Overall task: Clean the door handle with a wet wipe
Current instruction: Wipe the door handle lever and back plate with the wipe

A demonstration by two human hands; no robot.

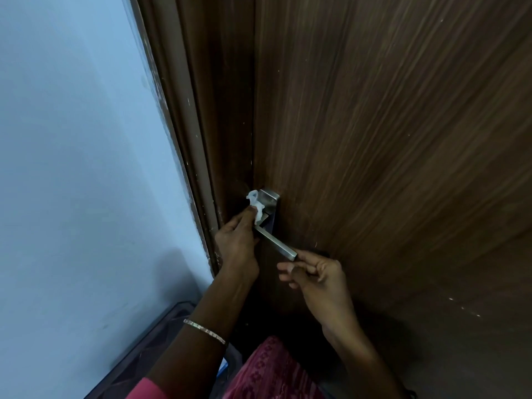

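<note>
The step in hand looks like wiping the plate [270, 201] of the handle, around the place where the lever [277, 243] joins it. To do this well, I think the wipe [257, 205] should be pressed flat on the metal and moved in small strokes, also into the corner under the lever and along the edges of the plate, where dirt collects. The lever itself should be held quiet, so it does not turn down and the door [388, 139] does not move. After the plate, the wipe probably needs to go along the whole lever to its free end, on all its sides.

The left hand [237, 243] is closed narrow around the wipe. Its fingertips pinch the crumpled white wipe and push it against the left upper part of the plate, near the door edge. A thin bracelet [204, 331] is on this wrist.

The right hand [315, 276] is half closed. Thumb and fingers come together at the free end of the lever and seem to pinch it lightly; it holds nothing else.

The handle is on the left edge of the brown door, beside the frame [198, 139].
</note>
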